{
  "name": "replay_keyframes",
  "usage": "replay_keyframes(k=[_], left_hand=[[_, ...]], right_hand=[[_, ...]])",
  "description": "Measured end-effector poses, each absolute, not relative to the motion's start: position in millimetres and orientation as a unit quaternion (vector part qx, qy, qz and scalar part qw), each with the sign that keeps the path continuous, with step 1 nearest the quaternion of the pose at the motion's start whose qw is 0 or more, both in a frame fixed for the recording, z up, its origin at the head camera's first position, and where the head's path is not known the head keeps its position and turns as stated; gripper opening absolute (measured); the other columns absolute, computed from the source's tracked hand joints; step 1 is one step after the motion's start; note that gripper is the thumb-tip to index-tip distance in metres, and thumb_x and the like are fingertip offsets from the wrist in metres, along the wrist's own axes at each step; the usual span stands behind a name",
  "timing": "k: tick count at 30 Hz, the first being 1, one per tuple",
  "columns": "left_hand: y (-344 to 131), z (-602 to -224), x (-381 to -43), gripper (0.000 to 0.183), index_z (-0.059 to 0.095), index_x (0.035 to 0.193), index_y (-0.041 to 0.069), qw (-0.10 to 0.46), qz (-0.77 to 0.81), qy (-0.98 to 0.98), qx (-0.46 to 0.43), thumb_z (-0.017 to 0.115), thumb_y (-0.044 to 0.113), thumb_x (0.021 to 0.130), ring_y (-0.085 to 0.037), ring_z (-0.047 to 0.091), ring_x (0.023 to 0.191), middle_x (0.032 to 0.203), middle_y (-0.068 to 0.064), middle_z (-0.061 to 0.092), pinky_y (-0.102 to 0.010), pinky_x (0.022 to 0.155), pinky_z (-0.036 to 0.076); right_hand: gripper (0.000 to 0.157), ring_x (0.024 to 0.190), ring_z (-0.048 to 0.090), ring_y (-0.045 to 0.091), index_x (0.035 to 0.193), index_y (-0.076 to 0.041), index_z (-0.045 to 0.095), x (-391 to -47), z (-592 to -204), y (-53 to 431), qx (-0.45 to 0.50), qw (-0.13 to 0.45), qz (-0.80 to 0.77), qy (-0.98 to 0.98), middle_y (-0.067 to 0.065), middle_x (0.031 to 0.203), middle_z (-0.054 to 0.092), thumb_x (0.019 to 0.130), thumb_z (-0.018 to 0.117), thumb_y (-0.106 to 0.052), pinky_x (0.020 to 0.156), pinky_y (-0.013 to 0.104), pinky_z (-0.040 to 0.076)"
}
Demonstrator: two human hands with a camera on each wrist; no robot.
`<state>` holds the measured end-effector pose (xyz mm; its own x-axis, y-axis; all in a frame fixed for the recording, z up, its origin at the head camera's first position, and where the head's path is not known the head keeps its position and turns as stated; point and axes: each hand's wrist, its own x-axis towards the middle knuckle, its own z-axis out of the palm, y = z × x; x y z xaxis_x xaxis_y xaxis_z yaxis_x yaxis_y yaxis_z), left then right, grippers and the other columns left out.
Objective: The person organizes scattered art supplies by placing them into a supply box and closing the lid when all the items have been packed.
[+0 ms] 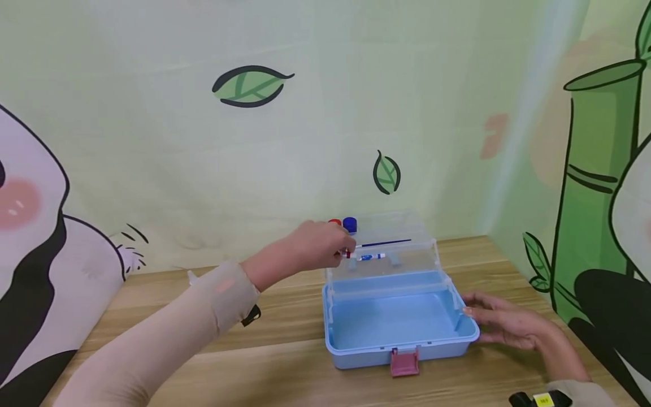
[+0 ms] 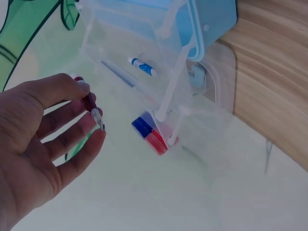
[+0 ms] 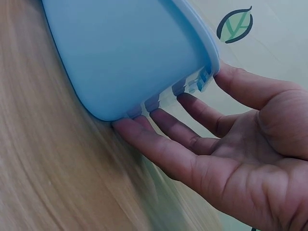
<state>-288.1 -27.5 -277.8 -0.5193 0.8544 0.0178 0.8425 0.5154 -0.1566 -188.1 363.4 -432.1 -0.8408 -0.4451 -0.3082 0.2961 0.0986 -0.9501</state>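
Observation:
My left hand [image 1: 316, 246] is raised above the left part of the box's lid. Its thumb and fingers pinch a small dark red and white marker [image 2: 90, 101]. The blue plastic box [image 1: 396, 316] stands on the table with its clear lid [image 1: 389, 226] raised at the back. A blue and white marker [image 1: 372, 256] and a thin dark-blue stick [image 1: 385, 243] show at the lid's clear parts. My right hand [image 1: 503, 319] holds the box's right side, thumb at the rim and fingertips against the outer wall [image 3: 144, 57].
A blue cylinder [image 1: 350, 224] and a red one [image 2: 156, 142] sit side by side near the lid's left end. A pink latch [image 1: 404, 363] hangs at the box's front. Behind the wooden table [image 1: 264, 367] rises a printed panda-and-bamboo backdrop [image 1: 325, 124].

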Motion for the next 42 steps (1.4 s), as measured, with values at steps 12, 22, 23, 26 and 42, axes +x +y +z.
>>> replay_keyframes(k=[12, 22, 23, 26, 42], left_hand=[[7.7, -267.3, -297.1, 0.021, 0.076, 0.106, 0.017, -0.039, 0.059, -0.860, -0.506, 0.066, 0.007, 0.092, -0.012, 0.060, 0.081, 0.097, 0.006, 0.070, -0.025, 0.060, 0.050], [23.7, -283.2, -306.4, 0.021, 0.075, 0.113, 0.014, -0.106, 0.063, -0.845, -0.521, 0.072, 0.009, 0.093, -0.010, 0.062, 0.087, 0.103, 0.003, 0.072, -0.019, 0.071, 0.051], [24.6, -284.7, -307.5, 0.021, 0.075, 0.113, 0.014, -0.107, 0.064, -0.843, -0.523, 0.072, 0.009, 0.093, -0.010, 0.062, 0.088, 0.103, 0.003, 0.072, -0.019, 0.072, 0.051], [27.5, -288.0, -310.7, 0.020, 0.075, 0.112, 0.014, -0.108, 0.067, -0.843, -0.523, 0.072, 0.010, 0.093, -0.011, 0.063, 0.087, 0.102, 0.003, 0.072, -0.019, 0.073, 0.051], [36.5, -302.9, -320.5, 0.016, 0.073, 0.110, 0.013, -0.140, 0.044, -0.847, -0.511, 0.073, 0.013, 0.094, -0.011, 0.062, 0.082, 0.097, 0.002, 0.069, -0.017, 0.074, 0.051]], right_hand=[[0.068, 0.122, 0.058, 0.029, 0.150, 0.016, 0.007, -188.2, -432.8, 365.9, -0.061, 0.276, -0.676, 0.680, 0.037, 0.147, 0.031, 0.108, 0.048, -0.018, 0.100, 0.052, 0.050], [0.063, 0.123, 0.057, 0.030, 0.149, 0.014, 0.012, -189.2, -433.2, 365.7, -0.061, 0.278, -0.680, 0.675, 0.037, 0.148, 0.030, 0.108, 0.048, -0.018, 0.100, 0.052, 0.050], [0.063, 0.122, 0.057, 0.030, 0.149, 0.014, 0.012, -189.2, -433.0, 365.6, -0.061, 0.279, -0.680, 0.676, 0.037, 0.147, 0.030, 0.108, 0.048, -0.018, 0.100, 0.052, 0.050], [0.064, 0.122, 0.057, 0.030, 0.149, 0.014, 0.011, -188.8, -433.0, 365.9, -0.060, 0.280, -0.680, 0.675, 0.037, 0.147, 0.031, 0.108, 0.049, -0.018, 0.101, 0.052, 0.050], [0.064, 0.121, 0.058, 0.030, 0.149, 0.016, 0.009, -187.9, -436.5, 365.7, -0.063, 0.273, -0.685, 0.673, 0.035, 0.146, 0.033, 0.108, 0.047, -0.016, 0.100, 0.052, 0.050]])
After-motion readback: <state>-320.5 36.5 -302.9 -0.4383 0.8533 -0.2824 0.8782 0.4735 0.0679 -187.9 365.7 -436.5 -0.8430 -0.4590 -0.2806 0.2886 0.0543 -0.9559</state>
